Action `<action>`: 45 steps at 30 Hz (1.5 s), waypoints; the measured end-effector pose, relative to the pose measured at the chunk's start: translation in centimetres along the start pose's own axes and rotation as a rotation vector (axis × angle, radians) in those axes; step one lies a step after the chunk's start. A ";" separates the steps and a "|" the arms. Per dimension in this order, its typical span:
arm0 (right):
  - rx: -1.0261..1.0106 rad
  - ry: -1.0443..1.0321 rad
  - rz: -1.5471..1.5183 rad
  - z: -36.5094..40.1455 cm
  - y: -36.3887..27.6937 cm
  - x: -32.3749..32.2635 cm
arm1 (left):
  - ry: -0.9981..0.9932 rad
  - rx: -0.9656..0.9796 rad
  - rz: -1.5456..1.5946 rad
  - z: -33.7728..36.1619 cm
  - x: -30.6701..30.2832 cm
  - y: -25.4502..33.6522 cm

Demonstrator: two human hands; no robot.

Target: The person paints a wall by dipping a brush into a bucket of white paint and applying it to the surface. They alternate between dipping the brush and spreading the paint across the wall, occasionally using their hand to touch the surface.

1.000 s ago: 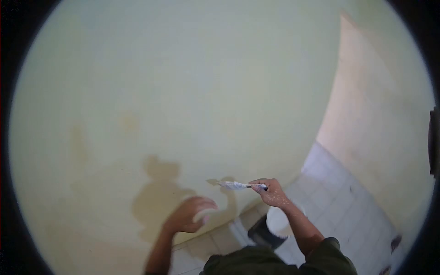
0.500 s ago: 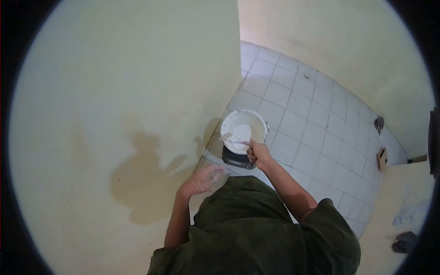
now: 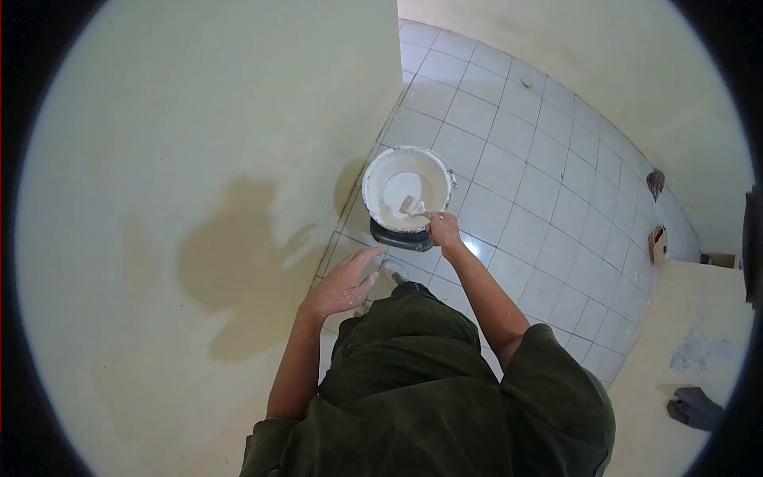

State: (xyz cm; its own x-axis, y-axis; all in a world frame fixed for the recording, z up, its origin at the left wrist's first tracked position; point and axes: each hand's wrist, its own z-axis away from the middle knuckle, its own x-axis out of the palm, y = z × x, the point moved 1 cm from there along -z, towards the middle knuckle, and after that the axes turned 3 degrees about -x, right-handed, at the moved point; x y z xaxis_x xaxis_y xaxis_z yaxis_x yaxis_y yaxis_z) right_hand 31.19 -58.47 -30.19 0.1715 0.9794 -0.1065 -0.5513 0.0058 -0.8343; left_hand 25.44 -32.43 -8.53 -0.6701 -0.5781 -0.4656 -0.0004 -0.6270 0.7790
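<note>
A paintbrush (image 3: 411, 206), its bristles and ferrule coated white, is gripped by the handle in my right hand (image 3: 443, 230). The hand is at the near right rim of a white bucket (image 3: 434, 184), and the brush head overlaps the bucket's inside. White paint (image 3: 402, 191) lies at the bottom. My left hand (image 3: 343, 284), speckled with white, hangs empty between my body and the wall, fingers stretched and apart. It is nearest to the black stand (image 3: 404, 241) under the bucket.
A pale yellow wall (image 3: 222, 119) rises close on my left, ending at a corner ahead. Grey tiles (image 3: 499, 164) cover the floor. Along the right wall lie a dark crumpled item (image 3: 655, 184) and a tan box-like object (image 3: 657, 245). A dark cloth-like item (image 3: 697, 409) is at lower right.
My right hand has brought the brush from over the bucket's near left side toward its middle right. My left hand has risen slightly, fingers extended. The view has shifted, so the bucket appears higher.
</note>
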 end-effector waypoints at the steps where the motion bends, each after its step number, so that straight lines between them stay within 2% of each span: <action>1: 0.046 -0.042 0.018 -0.6 0.3 -0.3 | -0.005 -0.001 0.008 -0.3 0.5 -0.8; 3: 0.133 -0.121 0.051 -1.9 0.5 -0.8 | -0.010 -0.008 0.017 -0.8 1.2 -1.7; 9: 0.234 -0.066 -0.114 -5.7 2.6 -0.2 | 0.003 0.004 0.047 -1.2 3.2 -3.0; 12: 0.288 -0.047 -0.080 -7.7 3.2 0.2 | 0.033 -0.011 0.059 -1.3 4.1 -3.1; 24: 0.353 -0.188 -0.126 -15.1 7.8 3.9 | 0.075 -0.055 0.120 -1.4 3.1 -3.1; 27: 0.348 -0.034 -0.082 -15.0 8.0 5.7 | 0.082 -0.064 0.140 -1.4 2.8 -2.9; 30: 0.373 -0.058 -0.060 -14.2 6.8 6.4 | 0.073 -0.096 0.142 -1.5 2.5 -3.3; 33: 0.368 -0.176 0.048 -15.7 9.6 6.8 | 0.035 -0.143 0.156 -1.4 2.6 -3.6; 36: 0.379 -0.091 0.087 -15.7 10.3 7.6 | 0.024 -0.144 0.156 -1.6 2.3 -3.8; 41: 0.374 -0.121 0.143 -15.7 11.3 7.9 | 0.031 -0.127 0.148 -1.9 2.1 -3.8; 45: 0.376 0.023 0.230 -15.9 12.8 8.5 | 0.019 -0.131 0.175 -2.1 2.4 -3.8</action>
State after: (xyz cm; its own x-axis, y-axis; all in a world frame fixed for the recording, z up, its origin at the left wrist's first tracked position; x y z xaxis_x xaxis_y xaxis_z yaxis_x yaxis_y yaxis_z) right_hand 38.59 -53.30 -50.40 0.0253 0.9591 -0.2821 -0.8351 -0.1348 -0.5333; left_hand 25.42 -32.54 -13.43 -0.6373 -0.6932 -0.3365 0.2122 -0.5777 0.7882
